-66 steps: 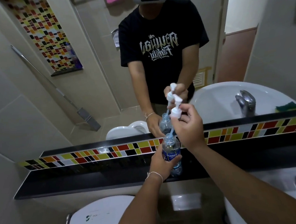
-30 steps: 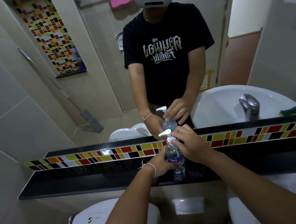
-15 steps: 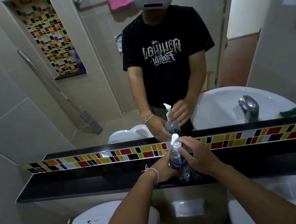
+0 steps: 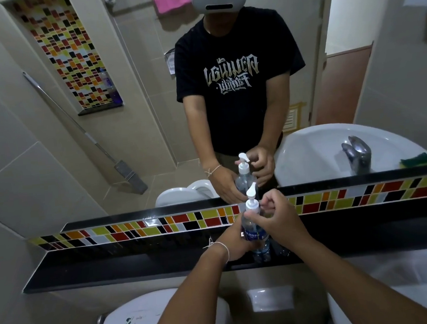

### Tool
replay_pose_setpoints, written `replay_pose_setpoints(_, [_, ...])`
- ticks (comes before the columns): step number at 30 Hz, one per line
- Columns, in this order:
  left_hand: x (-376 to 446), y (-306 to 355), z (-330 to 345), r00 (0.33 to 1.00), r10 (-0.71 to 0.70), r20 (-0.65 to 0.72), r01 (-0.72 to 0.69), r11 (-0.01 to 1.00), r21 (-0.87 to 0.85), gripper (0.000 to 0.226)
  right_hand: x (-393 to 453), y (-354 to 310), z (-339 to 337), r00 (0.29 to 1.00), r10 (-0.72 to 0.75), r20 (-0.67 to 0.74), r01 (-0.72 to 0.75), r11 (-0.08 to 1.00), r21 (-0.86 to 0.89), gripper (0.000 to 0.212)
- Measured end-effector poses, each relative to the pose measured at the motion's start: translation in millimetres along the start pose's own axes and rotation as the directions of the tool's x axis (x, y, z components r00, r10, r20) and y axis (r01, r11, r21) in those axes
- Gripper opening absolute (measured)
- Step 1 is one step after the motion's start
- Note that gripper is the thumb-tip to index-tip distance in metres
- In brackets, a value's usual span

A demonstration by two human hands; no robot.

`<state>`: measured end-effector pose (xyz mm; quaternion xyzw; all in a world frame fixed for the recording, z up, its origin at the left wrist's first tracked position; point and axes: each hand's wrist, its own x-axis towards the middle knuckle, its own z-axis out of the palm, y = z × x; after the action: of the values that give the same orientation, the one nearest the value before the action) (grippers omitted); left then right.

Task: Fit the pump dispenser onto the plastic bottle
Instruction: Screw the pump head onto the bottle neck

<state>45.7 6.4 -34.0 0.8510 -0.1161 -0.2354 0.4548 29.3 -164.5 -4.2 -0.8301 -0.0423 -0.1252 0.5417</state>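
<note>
The plastic bottle point(image 4: 255, 234) is shown upright on the black ledge point(image 4: 128, 266) below the mirror point(image 4: 141, 116), toward the ledge's right half and near its front edge. Its lower body is gripped by the left hand point(image 4: 234, 244), whose fingers are wrapped closed around it. The pump dispenser point(image 4: 251, 202) is seated on the bottle's neck, its white collar covering the mouth and its nozzle raised and pointing up and to the right. The collar is pinched between the thumb and curled fingers of the right hand point(image 4: 277, 218), so both hands are closed on the assembly. The insertion step is judged complete. Whether the collar is fully tightened cannot be told; a final turn and the release of both hands are judged to remain.
</note>
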Motion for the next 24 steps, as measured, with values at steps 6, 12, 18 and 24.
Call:
replay_pose_setpoints(6, [1,-2,2,1.0,0.007,-0.021,-0.007,1.0,0.008,0.081,8,-3,6,0.998,-0.065,-0.002,0.065,0.995,-0.07,0.039])
replay_pose_setpoints(12, [-2,-10,-2,0.998,0.002,-0.062,-0.001,1.0,0.029,0.079,16,-4,4,0.974,-0.066,0.216,0.067,0.998,-0.001,0.051])
replay_pose_setpoints(18, [-2,-11,-10,0.999,-0.035,-0.036,0.035,0.999,-0.002,0.079,21,-9,7,0.989,-0.027,0.145,0.042,0.994,-0.099,0.05])
replay_pose_setpoints(24, [-4,-11,-11,0.999,-0.03,-0.038,0.028,0.999,-0.043,0.086,24,-12,9,0.966,-0.051,0.254,0.08,0.991,-0.104,0.032])
